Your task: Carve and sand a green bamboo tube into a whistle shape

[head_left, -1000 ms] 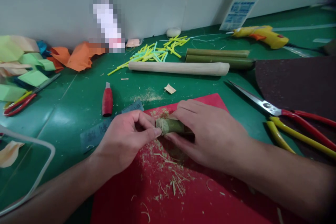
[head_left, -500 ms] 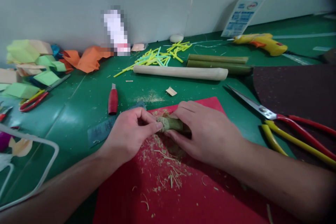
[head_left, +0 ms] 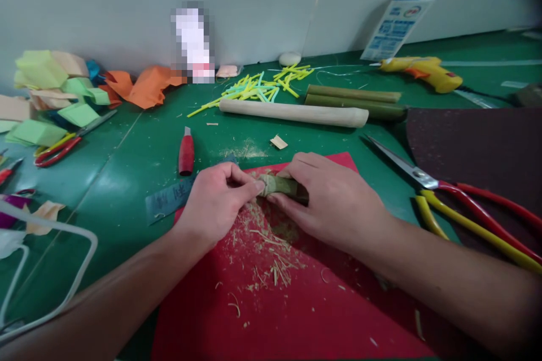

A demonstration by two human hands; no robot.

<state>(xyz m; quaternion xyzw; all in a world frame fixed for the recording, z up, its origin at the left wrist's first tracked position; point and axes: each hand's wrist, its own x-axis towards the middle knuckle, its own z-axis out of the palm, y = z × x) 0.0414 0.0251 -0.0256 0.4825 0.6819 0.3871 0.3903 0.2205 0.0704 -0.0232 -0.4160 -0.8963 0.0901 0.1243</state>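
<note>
A short green bamboo piece [head_left: 282, 185] lies level between my hands, its pale, rough end facing left. My right hand [head_left: 334, 197] is closed round it from the right, thumb on the near side and fingers on the far side. With thumb and forefinger, my left hand [head_left: 218, 197] pinches at the pale end; whether a loose fibre is between the fingertips cannot be seen. Beneath them is a red mat [head_left: 296, 316], strewn with thin bamboo shavings [head_left: 277, 265] and dust.
Behind the mat are a red-handled blade [head_left: 186, 152], a peeled bamboo stick [head_left: 292, 113], green bamboo lengths [head_left: 355, 102] and cut yellow straws [head_left: 254, 89]. Large scissors [head_left: 427, 179] lie at right, a yellow glue gun [head_left: 423, 72] farther back. Folded papers [head_left: 40, 132] and a white frame [head_left: 91, 254] are left.
The view has shifted slightly. Both hands keep their hold at the bamboo piece, and the piece shows a little more of its length between them.
</note>
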